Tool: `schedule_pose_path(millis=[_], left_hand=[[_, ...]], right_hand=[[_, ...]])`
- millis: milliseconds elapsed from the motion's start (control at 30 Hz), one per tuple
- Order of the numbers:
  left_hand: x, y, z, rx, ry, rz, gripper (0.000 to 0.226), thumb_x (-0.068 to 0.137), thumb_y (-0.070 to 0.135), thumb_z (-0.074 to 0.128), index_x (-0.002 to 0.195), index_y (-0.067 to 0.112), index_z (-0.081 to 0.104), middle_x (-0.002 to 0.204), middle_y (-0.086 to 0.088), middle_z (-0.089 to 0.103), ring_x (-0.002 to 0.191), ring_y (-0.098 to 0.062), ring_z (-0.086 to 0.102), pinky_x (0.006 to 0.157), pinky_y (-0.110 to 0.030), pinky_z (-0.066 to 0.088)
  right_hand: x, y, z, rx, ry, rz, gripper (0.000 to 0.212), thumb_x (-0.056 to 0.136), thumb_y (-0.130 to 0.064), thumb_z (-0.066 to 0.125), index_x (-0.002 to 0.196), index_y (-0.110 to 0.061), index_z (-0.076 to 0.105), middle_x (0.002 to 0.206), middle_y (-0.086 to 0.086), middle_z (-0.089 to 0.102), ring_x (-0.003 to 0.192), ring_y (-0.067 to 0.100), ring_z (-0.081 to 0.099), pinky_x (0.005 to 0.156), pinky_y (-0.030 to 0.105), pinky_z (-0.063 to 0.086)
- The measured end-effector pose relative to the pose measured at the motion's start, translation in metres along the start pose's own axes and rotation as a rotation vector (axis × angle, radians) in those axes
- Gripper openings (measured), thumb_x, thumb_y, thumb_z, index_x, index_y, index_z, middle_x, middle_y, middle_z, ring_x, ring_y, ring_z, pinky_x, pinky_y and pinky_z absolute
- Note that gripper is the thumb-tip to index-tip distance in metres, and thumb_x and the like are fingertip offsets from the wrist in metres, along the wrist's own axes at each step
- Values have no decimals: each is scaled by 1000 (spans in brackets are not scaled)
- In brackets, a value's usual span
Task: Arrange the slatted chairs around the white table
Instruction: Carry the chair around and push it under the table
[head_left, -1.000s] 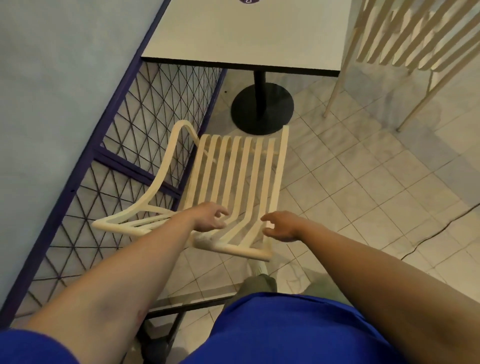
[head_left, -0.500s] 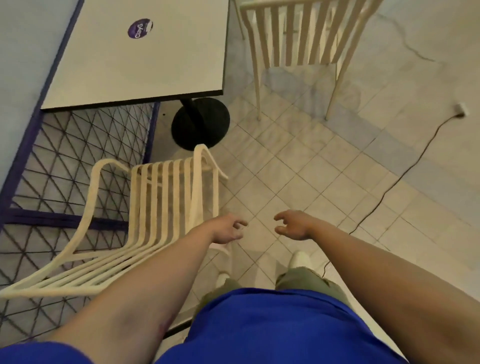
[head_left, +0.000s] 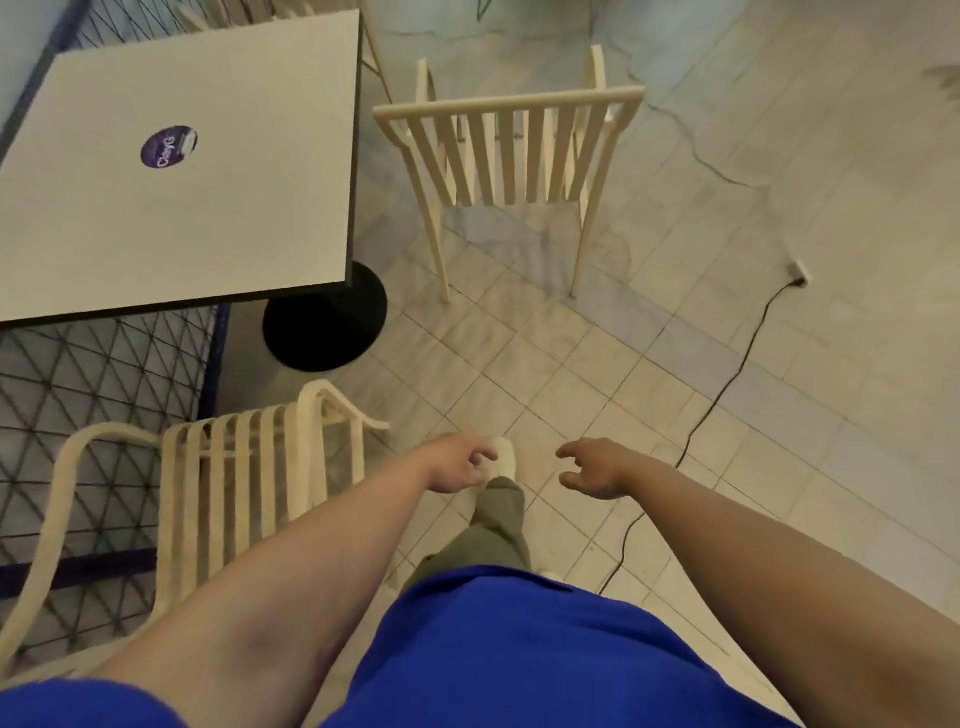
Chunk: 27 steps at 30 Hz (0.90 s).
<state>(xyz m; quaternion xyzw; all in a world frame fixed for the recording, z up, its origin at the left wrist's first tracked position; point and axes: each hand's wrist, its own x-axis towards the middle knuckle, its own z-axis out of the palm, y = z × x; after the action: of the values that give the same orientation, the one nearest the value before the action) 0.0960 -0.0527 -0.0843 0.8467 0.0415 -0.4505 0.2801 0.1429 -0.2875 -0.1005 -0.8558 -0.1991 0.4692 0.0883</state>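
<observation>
The white table (head_left: 208, 218) with a purple sticker (head_left: 169, 146) stands at the upper left on a black round base (head_left: 324, 322). One cream slatted chair (head_left: 239, 483) sits at the lower left, near the table's front edge. A second slatted chair (head_left: 509, 150) stands to the right of the table, its back towards me. My left hand (head_left: 457, 465) hovers just right of the near chair, fingers loosely curled, holding nothing. My right hand (head_left: 592, 470) hangs over the tiled floor, open and empty. Another chair's leg shows beyond the table's far corner.
A dark blue mesh fence (head_left: 104, 395) runs along the left under the table edge. A black cable (head_left: 727, 384) crosses the tiled floor to a white plug (head_left: 798, 273) at the right. My leg and shoe (head_left: 501, 499) step forward between my hands.
My left hand has let go of the near chair and both hands have drawn away to its right. The view has swung right, bringing the second chair into fuller sight.
</observation>
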Motion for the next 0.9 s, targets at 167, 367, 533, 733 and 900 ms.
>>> schedule_pose_path(millis=[167,367,533,733,900], left_hand=[[62,6,-71,35,-11,28,49,100,22,56,148,22,46,149,-6,49,133,-24,49,97,-29,38],[113,23,-177,56,-18,56,48,100,24,58,147,22,47,147,-8,50,129,-24,52,98,-30,42],[149,39,-256,87,29,62,47,99,26,60,145,22,50,144,-6,53,127,-24,54,104,-34,42],[204,62,-344,70,141,75,48,98,23,61,144,24,50,142,-5,54,124,-23,55,105,-40,46],[244,92,-418,55,388,71,52,94,21,63,145,26,49,145,-6,52,131,-25,50,109,-40,41]], right_hand=[[53,10,-83,-3,55,41,57,100,-37,49,151,-17,33,154,7,38,138,24,40,112,36,32],[105,7,-179,22,91,81,57,100,-36,49,152,-18,33,153,8,41,137,26,41,110,36,33],[144,-1,-248,26,118,47,57,100,-34,49,151,-15,34,153,9,40,139,26,38,110,34,31],[200,9,-336,30,159,-13,57,99,-34,52,150,-16,35,151,9,42,137,27,41,111,38,33],[239,20,-428,66,363,-84,59,99,-31,52,152,-18,32,153,8,40,139,28,39,111,41,35]])
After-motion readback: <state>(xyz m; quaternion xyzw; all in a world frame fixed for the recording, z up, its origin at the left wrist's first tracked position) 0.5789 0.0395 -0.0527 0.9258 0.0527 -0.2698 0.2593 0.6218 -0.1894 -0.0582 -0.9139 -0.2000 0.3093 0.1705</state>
